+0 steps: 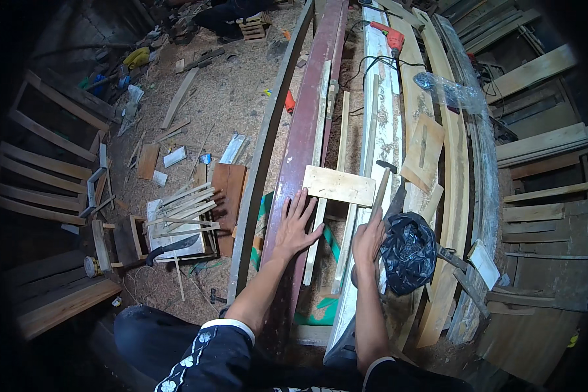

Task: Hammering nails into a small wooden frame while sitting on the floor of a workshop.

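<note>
My left hand (297, 225) lies spread on a long maroon plank (300, 157). Its fingertips reach the lower left edge of a short pale wooden board (340, 185), which spans crosswise over two thin wooden strips (343, 130). Wrapped round a wooden handle, my right hand (368, 247) grips a hammer (385, 175) whose dark head points away from me, just right of the board. A black plastic bag (408, 253) sits right beside that hand, and a flat dark blade-like piece (396, 199) shows above it.
A red power drill (389, 38) with a black cord rests on the white-painted plank (376, 52). Crumpled clear plastic (451, 91) lies across the right-hand planks. On the left, a machete (173, 249) lies by a pile of sticks (186, 212). A person (232, 16) is at the far end.
</note>
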The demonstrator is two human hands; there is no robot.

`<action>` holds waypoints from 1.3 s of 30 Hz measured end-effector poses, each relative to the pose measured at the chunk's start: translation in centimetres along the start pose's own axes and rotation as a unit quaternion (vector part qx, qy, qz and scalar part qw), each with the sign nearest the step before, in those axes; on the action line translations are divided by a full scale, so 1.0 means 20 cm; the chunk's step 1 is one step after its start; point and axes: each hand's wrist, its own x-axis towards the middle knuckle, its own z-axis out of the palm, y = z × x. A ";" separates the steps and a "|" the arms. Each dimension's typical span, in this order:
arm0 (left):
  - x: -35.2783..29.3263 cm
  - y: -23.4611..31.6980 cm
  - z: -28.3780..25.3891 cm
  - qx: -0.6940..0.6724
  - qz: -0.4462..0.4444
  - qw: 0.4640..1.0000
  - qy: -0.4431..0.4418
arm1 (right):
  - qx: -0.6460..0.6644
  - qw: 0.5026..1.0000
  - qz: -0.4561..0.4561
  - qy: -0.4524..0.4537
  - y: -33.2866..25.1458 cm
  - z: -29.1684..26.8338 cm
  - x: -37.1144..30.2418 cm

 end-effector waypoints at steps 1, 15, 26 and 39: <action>0.00 0.00 0.00 -0.005 -0.004 1.000 0.004 | -0.001 1.000 -0.001 0.001 0.01 0.01 0.00; -0.02 -0.04 0.05 0.054 -0.031 0.998 0.012 | 0.009 0.994 -0.095 -0.054 -0.17 0.03 -0.37; -0.01 -0.02 0.07 0.096 -0.036 0.995 -0.001 | 0.030 0.989 -0.145 -0.030 -0.12 0.03 -0.35; -0.01 -0.03 0.07 0.081 -0.043 0.996 -0.009 | 0.037 0.988 -0.149 -0.019 -0.12 0.02 -0.35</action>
